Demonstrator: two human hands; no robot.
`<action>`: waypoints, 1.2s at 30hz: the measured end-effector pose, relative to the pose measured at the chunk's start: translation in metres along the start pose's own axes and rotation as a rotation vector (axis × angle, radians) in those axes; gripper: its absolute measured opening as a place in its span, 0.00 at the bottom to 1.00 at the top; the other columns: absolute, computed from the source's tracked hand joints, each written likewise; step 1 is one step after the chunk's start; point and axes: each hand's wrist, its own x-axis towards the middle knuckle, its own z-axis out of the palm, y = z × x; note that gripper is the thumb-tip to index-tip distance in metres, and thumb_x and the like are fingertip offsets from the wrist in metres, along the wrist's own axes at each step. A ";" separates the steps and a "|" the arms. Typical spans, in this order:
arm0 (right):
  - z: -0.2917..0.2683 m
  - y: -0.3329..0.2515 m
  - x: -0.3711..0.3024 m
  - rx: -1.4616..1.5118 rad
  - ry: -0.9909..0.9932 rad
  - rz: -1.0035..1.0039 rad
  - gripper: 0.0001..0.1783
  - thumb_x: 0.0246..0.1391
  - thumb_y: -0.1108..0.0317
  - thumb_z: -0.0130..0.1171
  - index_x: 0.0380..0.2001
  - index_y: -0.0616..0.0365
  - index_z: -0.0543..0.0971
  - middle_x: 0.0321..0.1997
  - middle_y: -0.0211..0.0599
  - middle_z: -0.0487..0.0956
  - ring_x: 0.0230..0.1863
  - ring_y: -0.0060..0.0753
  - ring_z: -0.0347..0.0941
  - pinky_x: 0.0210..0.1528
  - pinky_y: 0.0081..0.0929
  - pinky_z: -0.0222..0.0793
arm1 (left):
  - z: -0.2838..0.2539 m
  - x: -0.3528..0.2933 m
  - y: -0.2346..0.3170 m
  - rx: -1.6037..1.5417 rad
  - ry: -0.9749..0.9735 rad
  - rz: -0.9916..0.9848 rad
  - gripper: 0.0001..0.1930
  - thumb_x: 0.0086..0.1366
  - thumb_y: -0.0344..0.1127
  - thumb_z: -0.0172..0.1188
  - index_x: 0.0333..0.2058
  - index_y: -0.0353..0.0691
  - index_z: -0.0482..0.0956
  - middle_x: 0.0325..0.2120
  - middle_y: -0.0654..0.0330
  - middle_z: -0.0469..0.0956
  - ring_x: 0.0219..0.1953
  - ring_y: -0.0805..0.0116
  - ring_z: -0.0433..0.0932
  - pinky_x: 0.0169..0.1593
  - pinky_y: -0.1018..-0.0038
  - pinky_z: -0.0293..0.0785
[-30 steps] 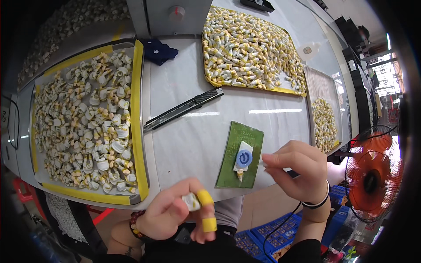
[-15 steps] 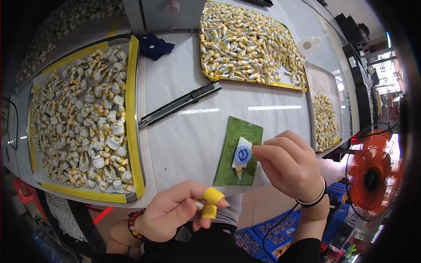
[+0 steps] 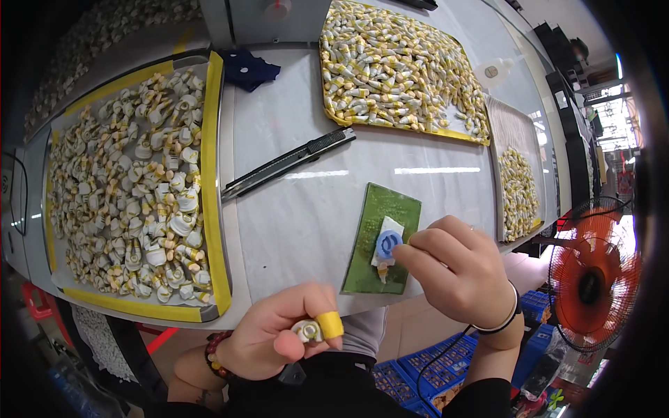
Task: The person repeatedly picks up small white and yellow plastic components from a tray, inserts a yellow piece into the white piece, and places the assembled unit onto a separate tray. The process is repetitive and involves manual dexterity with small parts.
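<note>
At a grey worktable (image 3: 300,216) between heaped trays (image 3: 209,209), my left hand (image 3: 279,338) pinches one small white part (image 3: 306,329); my right hand (image 3: 456,275) grips a blue-marked tube (image 3: 387,245) on the green mat (image 3: 369,268); most parts look still unhandled.

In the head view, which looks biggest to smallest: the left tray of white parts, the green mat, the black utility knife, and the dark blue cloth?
1. Left tray of white parts
2. Green mat
3. Black utility knife, longer than the mat but far thinner
4. Dark blue cloth, farther away, so unsure

My left hand (image 3: 279,334) wore a yellow rubber cot (image 3: 329,324) over one fingertip and a dark red bead bracelet (image 3: 212,352) at the wrist. My right hand (image 3: 456,272) was bare, with a thin black-and-white band (image 3: 503,322) around its wrist.
</note>
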 end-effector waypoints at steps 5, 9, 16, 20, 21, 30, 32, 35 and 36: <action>0.002 -0.001 -0.001 0.071 0.060 0.044 0.11 0.34 0.74 0.61 0.27 0.59 0.75 0.23 0.28 0.69 0.23 0.26 0.66 0.20 0.21 0.63 | -0.002 0.000 -0.004 -0.139 0.022 0.004 0.23 0.57 0.47 0.61 0.39 0.31 0.72 0.32 0.60 0.73 0.30 0.78 0.73 0.31 0.84 0.66; -0.003 -0.003 -0.005 0.315 0.261 0.116 0.16 0.31 0.81 0.61 0.30 0.61 0.77 0.23 0.31 0.74 0.21 0.28 0.69 0.21 0.21 0.65 | 0.000 0.001 -0.003 -0.207 0.056 -0.024 0.19 0.56 0.37 0.63 0.42 0.30 0.72 0.33 0.55 0.76 0.31 0.76 0.75 0.36 0.81 0.71; -0.005 -0.020 -0.011 1.239 0.230 0.302 0.08 0.45 0.83 0.57 0.32 0.66 0.76 0.24 0.41 0.77 0.25 0.27 0.74 0.26 0.19 0.68 | 0.016 0.007 0.001 -0.131 0.267 -0.045 0.23 0.49 0.49 0.67 0.33 0.35 0.73 0.25 0.54 0.76 0.24 0.70 0.75 0.27 0.77 0.72; 0.009 -0.036 -0.020 1.821 0.207 0.430 0.06 0.55 0.80 0.49 0.37 0.69 0.69 0.37 0.48 0.76 0.37 0.28 0.76 0.40 0.21 0.72 | 0.009 0.007 -0.015 -0.024 0.193 0.263 0.20 0.54 0.38 0.65 0.42 0.31 0.75 0.35 0.56 0.76 0.33 0.75 0.74 0.38 0.79 0.69; 0.011 -0.038 -0.021 1.899 0.222 0.440 0.06 0.55 0.79 0.48 0.37 0.69 0.68 0.37 0.48 0.76 0.38 0.28 0.76 0.40 0.21 0.72 | 0.009 0.008 -0.017 0.004 0.195 0.304 0.20 0.54 0.38 0.65 0.42 0.31 0.75 0.35 0.57 0.76 0.33 0.75 0.73 0.38 0.80 0.68; 0.016 -0.050 -0.023 2.078 0.306 0.462 0.06 0.56 0.80 0.46 0.39 0.68 0.67 0.38 0.49 0.76 0.41 0.31 0.75 0.42 0.24 0.72 | 0.020 0.010 -0.014 0.219 0.215 0.271 0.20 0.52 0.31 0.66 0.44 0.31 0.75 0.33 0.59 0.77 0.31 0.79 0.73 0.35 0.82 0.67; 0.016 -0.051 -0.023 2.029 0.335 0.476 0.07 0.54 0.81 0.49 0.38 0.68 0.69 0.37 0.47 0.76 0.38 0.31 0.75 0.40 0.23 0.71 | 0.022 0.010 -0.013 0.199 0.248 0.216 0.21 0.51 0.35 0.67 0.42 0.30 0.75 0.31 0.58 0.78 0.30 0.77 0.74 0.35 0.81 0.70; 0.015 -0.031 -0.021 1.380 0.347 0.214 0.09 0.49 0.83 0.55 0.36 0.66 0.74 0.33 0.45 0.77 0.32 0.32 0.74 0.34 0.22 0.68 | 0.031 0.013 -0.003 0.053 0.268 0.005 0.26 0.49 0.47 0.67 0.37 0.29 0.74 0.27 0.58 0.78 0.27 0.75 0.77 0.34 0.79 0.75; 0.008 -0.031 -0.017 1.258 0.386 0.228 0.12 0.41 0.84 0.61 0.34 0.64 0.78 0.30 0.41 0.76 0.27 0.34 0.72 0.28 0.22 0.66 | 0.028 0.014 0.001 -0.004 0.227 -0.100 0.26 0.49 0.49 0.66 0.36 0.30 0.74 0.26 0.58 0.78 0.27 0.75 0.76 0.32 0.80 0.74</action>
